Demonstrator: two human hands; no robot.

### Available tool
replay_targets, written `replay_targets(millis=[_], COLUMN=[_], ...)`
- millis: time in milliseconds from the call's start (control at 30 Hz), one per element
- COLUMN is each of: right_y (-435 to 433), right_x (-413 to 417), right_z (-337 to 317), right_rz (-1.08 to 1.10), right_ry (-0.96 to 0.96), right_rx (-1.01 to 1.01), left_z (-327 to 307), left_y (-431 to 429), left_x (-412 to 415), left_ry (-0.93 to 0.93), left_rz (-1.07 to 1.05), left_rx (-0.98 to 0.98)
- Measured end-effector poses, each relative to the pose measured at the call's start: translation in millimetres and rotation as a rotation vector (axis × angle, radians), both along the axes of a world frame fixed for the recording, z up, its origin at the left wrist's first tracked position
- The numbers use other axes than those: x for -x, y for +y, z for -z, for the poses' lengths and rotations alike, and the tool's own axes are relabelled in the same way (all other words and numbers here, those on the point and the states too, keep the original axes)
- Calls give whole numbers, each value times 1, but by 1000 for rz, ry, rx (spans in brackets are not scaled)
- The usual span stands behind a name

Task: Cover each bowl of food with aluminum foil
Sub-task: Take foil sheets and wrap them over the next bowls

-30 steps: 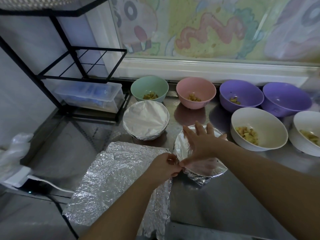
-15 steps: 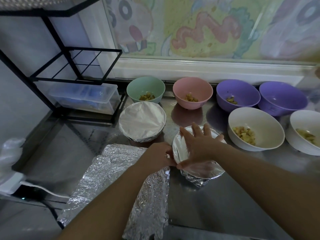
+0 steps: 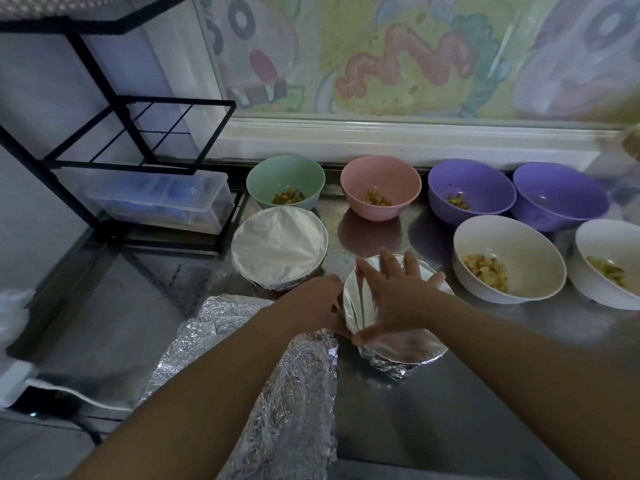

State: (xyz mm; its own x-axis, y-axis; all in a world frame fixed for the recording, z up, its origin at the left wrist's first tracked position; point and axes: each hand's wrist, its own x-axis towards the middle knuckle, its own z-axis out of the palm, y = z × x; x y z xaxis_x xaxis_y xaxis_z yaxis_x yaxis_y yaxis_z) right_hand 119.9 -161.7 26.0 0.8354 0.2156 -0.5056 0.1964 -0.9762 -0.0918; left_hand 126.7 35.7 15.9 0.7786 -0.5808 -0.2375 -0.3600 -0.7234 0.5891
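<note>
A bowl wrapped in aluminum foil [image 3: 401, 351] stands on the steel counter in front of me. My right hand [image 3: 394, 296] lies flat on its foil top, fingers spread. My left hand [image 3: 311, 306] grips the foil at the bowl's left rim, fingers curled against its side. A second foil-covered bowl [image 3: 278, 247] sits behind and to the left. Crumpled foil sheets [image 3: 277, 393] lie under my left forearm. Uncovered bowls with food: green [image 3: 285, 174], pink [image 3: 381, 178], purple [image 3: 471, 188], white [image 3: 509, 251], and another white [image 3: 609, 258] at the right edge.
A second purple bowl [image 3: 561, 195] stands at the back right. A black wire rack [image 3: 131, 133] with a clear plastic box [image 3: 162, 199] fills the back left. A white cable [image 3: 79, 400] runs along the left counter edge.
My left hand has slid a little farther along the bowl's left rim, and the right hand stays pressed on the foil top. The view shifted slightly.
</note>
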Motion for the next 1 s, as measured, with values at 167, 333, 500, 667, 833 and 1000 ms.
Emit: replay_targets(millis=[167, 333, 500, 667, 833, 1000], right_y=[1, 1, 2, 3, 6, 8], right_x=[0, 1, 2, 4, 10, 17], right_z=[1, 2, 2, 0, -6, -9], right_rz=[7, 4, -1, 20, 204, 384], right_ry=[-4, -16, -20, -15, 26, 62], right_rx=[5, 8, 18, 17, -5, -5], left_z=[-13, -16, -13, -5, -4, 13], left_y=[-7, -11, -10, -10, -14, -11], left_x=[-10, -16, -18, -21, -13, 10], left_ry=[15, 70, 80, 76, -36, -49], left_rz=[96, 165, 169, 112, 40, -379], left_rx=[-115, -142, -119, -151, -167, 49])
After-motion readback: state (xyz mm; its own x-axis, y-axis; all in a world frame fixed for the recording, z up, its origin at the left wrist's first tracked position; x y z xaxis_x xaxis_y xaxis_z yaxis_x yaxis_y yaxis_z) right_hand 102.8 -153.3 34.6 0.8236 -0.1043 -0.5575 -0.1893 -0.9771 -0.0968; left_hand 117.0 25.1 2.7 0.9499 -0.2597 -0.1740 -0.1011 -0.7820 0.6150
